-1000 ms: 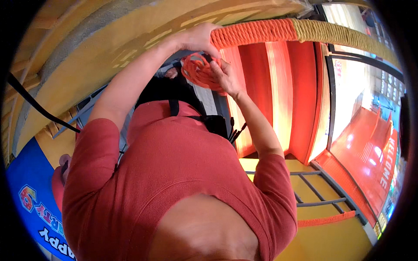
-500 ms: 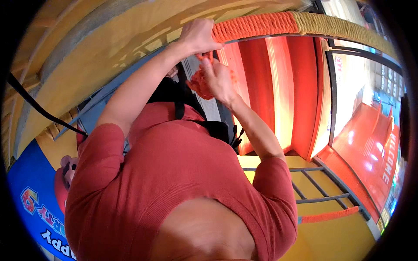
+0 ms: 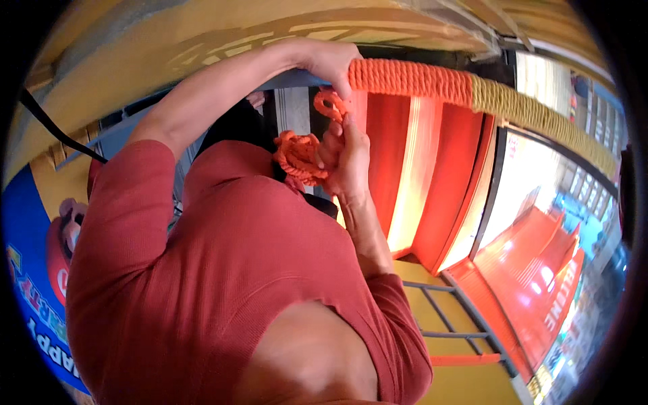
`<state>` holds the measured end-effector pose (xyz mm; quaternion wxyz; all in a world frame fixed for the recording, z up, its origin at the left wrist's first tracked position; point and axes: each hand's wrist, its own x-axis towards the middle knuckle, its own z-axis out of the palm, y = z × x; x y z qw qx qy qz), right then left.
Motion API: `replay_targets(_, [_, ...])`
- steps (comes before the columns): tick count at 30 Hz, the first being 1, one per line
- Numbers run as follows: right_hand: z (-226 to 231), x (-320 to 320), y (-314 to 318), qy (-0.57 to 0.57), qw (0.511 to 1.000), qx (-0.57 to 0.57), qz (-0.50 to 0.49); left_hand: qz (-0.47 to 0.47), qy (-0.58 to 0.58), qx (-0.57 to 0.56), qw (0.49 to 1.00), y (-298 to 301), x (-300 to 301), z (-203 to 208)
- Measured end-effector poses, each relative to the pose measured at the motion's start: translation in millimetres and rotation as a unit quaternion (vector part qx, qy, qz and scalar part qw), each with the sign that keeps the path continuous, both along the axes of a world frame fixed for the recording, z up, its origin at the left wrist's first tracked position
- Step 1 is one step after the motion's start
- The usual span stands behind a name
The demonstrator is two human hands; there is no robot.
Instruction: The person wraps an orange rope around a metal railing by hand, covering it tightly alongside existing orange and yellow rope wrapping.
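A curved rail runs across the top, bound tightly with orange rope (image 3: pixel 418 82) and further right with tan rope (image 3: pixel 523 108). My left hand (image 3: pixel 332 62) is closed around the rail at the left end of the orange winding. Below it, my right hand (image 3: pixel 349 152) is closed on a loose bundle of orange rope (image 3: pixel 297 156). A loop of the same rope (image 3: pixel 329 103) rises from the right hand toward the left. Part of the bundle is hidden behind the fingers, and the rail's underside is hidden by my left hand.
Red and cream striped steps (image 3: pixel 388 162) lie below the rail. At lower right are dark metal bars (image 3: pixel 453 333) with an orange bar (image 3: pixel 466 360). A red glossy panel (image 3: pixel 533 270) stands at right, a blue banner (image 3: pixel 30 270) at left. A black cable (image 3: pixel 57 131) hangs at left.
The view has shifted, with the rail appearing lower on the right. My right hand has drawn the rope bundle down, away from the left hand, and the rope loop between them now shows.
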<state>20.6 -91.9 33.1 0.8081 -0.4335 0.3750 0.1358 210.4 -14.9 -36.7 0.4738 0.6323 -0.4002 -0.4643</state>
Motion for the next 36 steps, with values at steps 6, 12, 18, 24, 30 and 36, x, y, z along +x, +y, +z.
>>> replay_targets(6, [30.2, 12.4, -6.6, 0.017, 0.973, -0.164, 0.164, -0.024, 0.041, -0.014, 0.999, -0.5, 2.1, 5.6])
replay_targets(12, [55.4, 21.2, -0.5, 0.032, 0.991, 0.019, 0.126, 0.172, -0.204, -0.119, 0.956, 3.9, -10.0, -7.4])
replay_targets(18, [52.0, 19.4, -12.4, 0.024, 0.974, 0.218, 0.049, 0.335, -0.161, -0.218, 0.902, 42.4, -51.3, 27.9])
replay_targets(24, [45.4, -13.3, -3.3, -0.021, 0.981, 0.158, 0.112, 0.107, 0.012, -0.179, 0.978, 65.8, -91.2, 34.1])
replay_targets(30, [44.7, -59.7, 11.0, 0.023, 0.972, 0.218, 0.091, 0.107, -0.113, -0.136, 0.978, 74.6, -120.5, 21.5])
replay_targets(36, [44.1, -105.9, 4.3, -0.020, 0.977, 0.147, 0.152, 0.095, -0.238, -0.179, 0.950, 88.3, -134.4, 27.1])
